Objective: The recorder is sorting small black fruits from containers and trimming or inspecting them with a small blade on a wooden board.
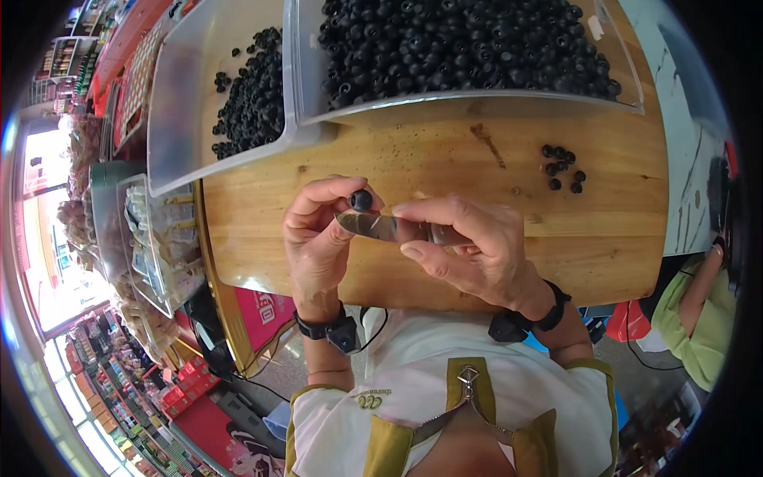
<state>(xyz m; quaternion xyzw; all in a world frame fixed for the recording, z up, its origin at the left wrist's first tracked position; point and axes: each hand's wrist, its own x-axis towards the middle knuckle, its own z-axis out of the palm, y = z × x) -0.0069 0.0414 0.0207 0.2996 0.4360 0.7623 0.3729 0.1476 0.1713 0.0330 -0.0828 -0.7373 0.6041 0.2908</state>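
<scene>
Over the wooden table (421, 163), my left hand (311, 242) pinches a small round black ball (361, 200), like a berry or nut, between thumb and fingertips. My right hand (489, 246) is closed on a knife (380, 228) with a shiny blade. The blade lies sideways just below the ball, its tip by my left thumb; whether it touches the ball I cannot tell. Beyond my hands stand two clear plastic tubs. The right tub (485, 96) holds a deep heap of these black balls, and the left tub (181, 111) a smaller pile.
Several loose black balls (561, 164) lie on the table at the right. Clear containers of packets (171, 246) stand beyond the table's left edge. A person in a light green top (695, 330) is at the far right, near a marble-patterned surface (675, 103).
</scene>
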